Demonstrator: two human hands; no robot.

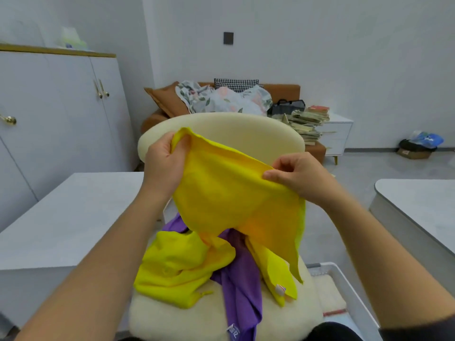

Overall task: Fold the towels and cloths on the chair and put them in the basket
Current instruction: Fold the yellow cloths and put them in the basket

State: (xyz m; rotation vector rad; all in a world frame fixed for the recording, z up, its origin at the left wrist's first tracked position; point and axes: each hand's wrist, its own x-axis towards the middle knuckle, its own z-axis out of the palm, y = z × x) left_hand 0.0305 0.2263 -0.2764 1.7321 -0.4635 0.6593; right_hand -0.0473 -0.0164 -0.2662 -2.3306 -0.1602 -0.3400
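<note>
A yellow cloth (229, 193) hangs in the air above the cream chair (236, 129). My left hand (165, 163) grips its upper left corner, and my right hand (298, 175) pinches its upper right edge. The cloth's lower end droops onto the chair seat. On the seat lie another crumpled yellow cloth (179, 269) and a purple cloth (241, 286) between the yellow ones. A white basket (344, 279) stands on the floor to the right of the chair, partly hidden by my right arm.
A grey table (69, 217) stands at the left and another grey table (418, 205) at the right. Behind the chair is a brown sofa (283, 92) with bedding, a stack of books (310, 121) and a white cabinet (61, 114).
</note>
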